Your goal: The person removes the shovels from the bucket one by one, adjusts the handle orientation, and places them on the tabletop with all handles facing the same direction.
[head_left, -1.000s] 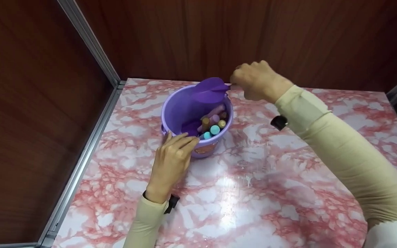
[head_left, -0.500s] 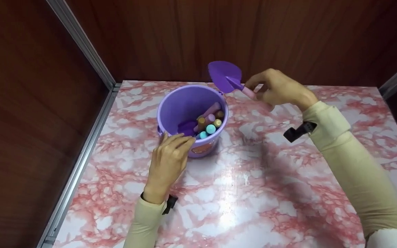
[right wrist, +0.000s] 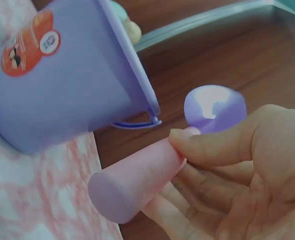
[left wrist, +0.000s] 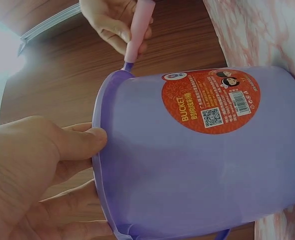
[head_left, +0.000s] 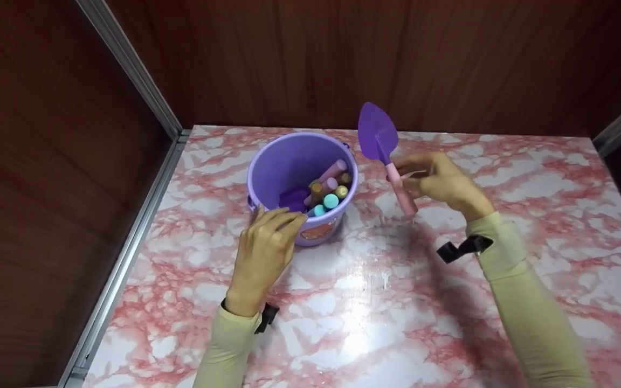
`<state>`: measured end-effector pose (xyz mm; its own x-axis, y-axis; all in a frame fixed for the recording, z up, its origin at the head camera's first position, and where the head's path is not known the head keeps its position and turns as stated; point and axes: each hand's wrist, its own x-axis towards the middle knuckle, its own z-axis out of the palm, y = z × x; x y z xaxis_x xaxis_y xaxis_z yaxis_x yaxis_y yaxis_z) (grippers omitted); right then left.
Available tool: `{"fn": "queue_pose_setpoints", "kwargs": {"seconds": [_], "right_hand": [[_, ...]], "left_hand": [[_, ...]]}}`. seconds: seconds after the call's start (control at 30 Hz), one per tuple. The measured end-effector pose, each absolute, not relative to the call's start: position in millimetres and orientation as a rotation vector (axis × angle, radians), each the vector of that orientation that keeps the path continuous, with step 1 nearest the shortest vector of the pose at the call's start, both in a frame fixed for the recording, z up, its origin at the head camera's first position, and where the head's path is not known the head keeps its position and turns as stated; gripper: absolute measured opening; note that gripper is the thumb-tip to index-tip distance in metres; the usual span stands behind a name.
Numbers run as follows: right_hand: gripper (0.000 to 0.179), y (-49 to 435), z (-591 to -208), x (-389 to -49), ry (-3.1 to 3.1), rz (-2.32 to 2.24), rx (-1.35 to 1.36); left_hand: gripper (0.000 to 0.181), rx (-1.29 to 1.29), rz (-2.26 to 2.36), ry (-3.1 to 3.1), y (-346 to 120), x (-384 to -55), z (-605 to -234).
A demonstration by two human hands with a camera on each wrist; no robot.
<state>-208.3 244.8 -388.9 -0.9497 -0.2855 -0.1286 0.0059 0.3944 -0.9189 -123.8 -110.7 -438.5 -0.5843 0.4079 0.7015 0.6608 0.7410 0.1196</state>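
Note:
A purple toy trowel [head_left: 378, 132] with a pink handle [right wrist: 137, 175] is held up to the right of the bucket, blade pointing away from me. My right hand [head_left: 445, 180] pinches its handle between thumb and fingers. The light purple bucket [head_left: 289, 151] stands upright on the table. At its near left rim, my left hand [head_left: 264, 245] holds on, with the thumb [left wrist: 87, 142] on the outside and the fingers reaching over. Inside the bucket lie a dark purple piece [head_left: 293, 199] and several round-ended handles, among them a turquoise one [head_left: 331, 201] and a pink one [head_left: 335, 170].
The pink and white marbled table [head_left: 181, 302] extends in front of the bucket and to both sides. A dark wood panel [head_left: 289, 64] rises behind it, and another [head_left: 46, 188] with a metal frame [head_left: 122, 269] borders the left. A label [left wrist: 212, 100] is on the bucket's side.
The right hand has lifted the trowel out from over the bucket and drawn it right and nearer, turning the blade upward. The left hand stays on the rim.

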Motion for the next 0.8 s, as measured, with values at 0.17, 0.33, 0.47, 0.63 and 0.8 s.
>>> {"fn": "queue_pose_setpoints", "kwargs": {"seconds": [0.17,0.33,0.47,0.63,0.8], "right_hand": [[0.047,240,-407,-201,2.306,-1.706,-0.123],[0.049,234,-424,-198,2.291,-1.782,-0.038],[0.054,229,-438,-194,2.248,-1.843,0.008],[0.056,221,-462,-188,2.178,-1.908,0.086],[0.054,216,-487,-182,2.113,-1.982,0.157]], "left_hand": [[0.023,-0.804,-0.49,-2.263,-110,-124,-440],[0.023,-0.805,-0.487,-2.259,-110,-124,-440],[0.023,-0.798,-0.49,-2.262,-110,-124,-438],[0.022,-0.776,-0.514,-2.265,-111,-123,-438],[0.026,-0.769,-0.498,-2.273,-108,-123,-441]]}}
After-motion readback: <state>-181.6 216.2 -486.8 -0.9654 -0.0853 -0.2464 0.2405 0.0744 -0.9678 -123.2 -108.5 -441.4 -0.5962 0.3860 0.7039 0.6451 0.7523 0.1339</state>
